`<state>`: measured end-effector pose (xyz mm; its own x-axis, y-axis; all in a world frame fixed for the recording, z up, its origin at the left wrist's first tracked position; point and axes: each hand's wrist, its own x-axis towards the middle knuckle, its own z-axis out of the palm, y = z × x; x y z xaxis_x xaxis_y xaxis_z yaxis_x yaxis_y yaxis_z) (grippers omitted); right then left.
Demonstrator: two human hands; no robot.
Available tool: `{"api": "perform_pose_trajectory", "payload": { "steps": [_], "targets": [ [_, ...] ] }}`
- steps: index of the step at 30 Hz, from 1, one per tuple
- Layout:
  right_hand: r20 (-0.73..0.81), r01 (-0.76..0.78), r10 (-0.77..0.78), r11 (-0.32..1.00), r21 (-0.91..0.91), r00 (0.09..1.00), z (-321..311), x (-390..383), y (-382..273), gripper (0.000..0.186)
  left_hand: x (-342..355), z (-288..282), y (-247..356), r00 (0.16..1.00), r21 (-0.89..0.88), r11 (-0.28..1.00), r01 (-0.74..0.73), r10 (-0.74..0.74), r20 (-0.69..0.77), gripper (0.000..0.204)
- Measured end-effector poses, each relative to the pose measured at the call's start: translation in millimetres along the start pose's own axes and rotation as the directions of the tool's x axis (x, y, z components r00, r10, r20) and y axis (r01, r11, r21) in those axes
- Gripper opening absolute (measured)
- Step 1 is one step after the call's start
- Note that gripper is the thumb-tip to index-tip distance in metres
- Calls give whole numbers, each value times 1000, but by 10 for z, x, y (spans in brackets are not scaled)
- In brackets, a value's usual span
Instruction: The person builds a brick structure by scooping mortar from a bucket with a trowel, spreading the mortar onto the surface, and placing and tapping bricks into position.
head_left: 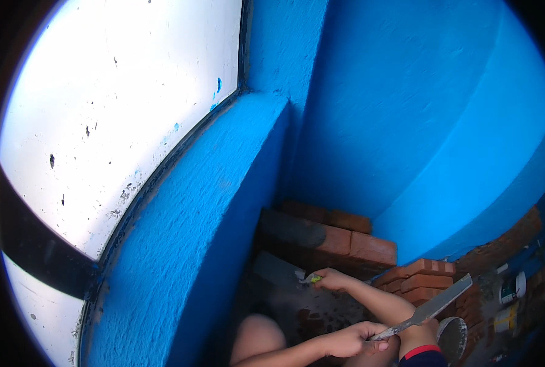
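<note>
My right hand (330, 279) reaches ahead toward the low brickwork, closed on the yellow-green handle of a trowel (274, 267). The trowel's grey blade points left, just in front of a course of red bricks (373, 249). Grey wet mortar (294, 230) covers the left part of that course's top. Nearer my body, my left hand (353, 340) is closed round the thin handle of a long, flat, grey-smeared blade tool (434, 306). Its blade slants up to the right, passing in front of my right forearm.
A blue wall (401, 110) rises behind the bricks, and a blue ledge (205, 202) curves along the left beside a white panel (119, 110). Stacked loose bricks (428, 281) stand at the right. A bucket (453, 336) sits by my right elbow; a white tub (520, 286) lies farther right.
</note>
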<state>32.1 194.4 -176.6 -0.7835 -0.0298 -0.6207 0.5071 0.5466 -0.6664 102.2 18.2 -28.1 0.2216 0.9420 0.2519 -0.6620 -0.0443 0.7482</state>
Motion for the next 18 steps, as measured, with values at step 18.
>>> {"api": "perform_pose_trajectory", "payload": {
  "steps": [18],
  "targets": [
    [-234,14,59,954,300,970,50,10,199,37,-56,-19,194,983,177,981,78,-47,-175,6]
  ]
}}
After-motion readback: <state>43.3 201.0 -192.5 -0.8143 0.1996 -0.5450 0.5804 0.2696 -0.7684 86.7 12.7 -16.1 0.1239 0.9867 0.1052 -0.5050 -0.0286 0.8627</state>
